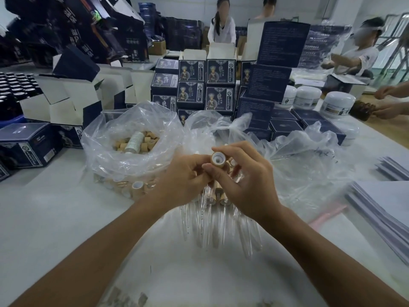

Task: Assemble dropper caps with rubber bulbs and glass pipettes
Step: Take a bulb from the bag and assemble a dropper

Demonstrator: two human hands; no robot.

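Handling a Light Cap Above Brittle Glass

Gripped between both hands above the bench (55,218), a small wood-coloured dropper cap (216,159) is shown with its white inner liner and centre hole turned toward the camera. The left hand (180,181) is curled, its thumb and fingertips pinching the cap's near side; the right hand (247,173) is wrapped round the far side, forefinger arched over the rim. The cap is judged light and rigid, with a smooth wall that could slip, so it is best taken by the outer band rather than the liner. Directly beneath the hands, finished droppers with glass pipettes (208,220) are laid out; these are judged thin and breakable, best lifted by their caps. To the left, an open plastic bag (132,142) of loose caps is seen, with stacked dark product boxes (205,85) behind. Whether a rubber bulb is already seated cannot be told.
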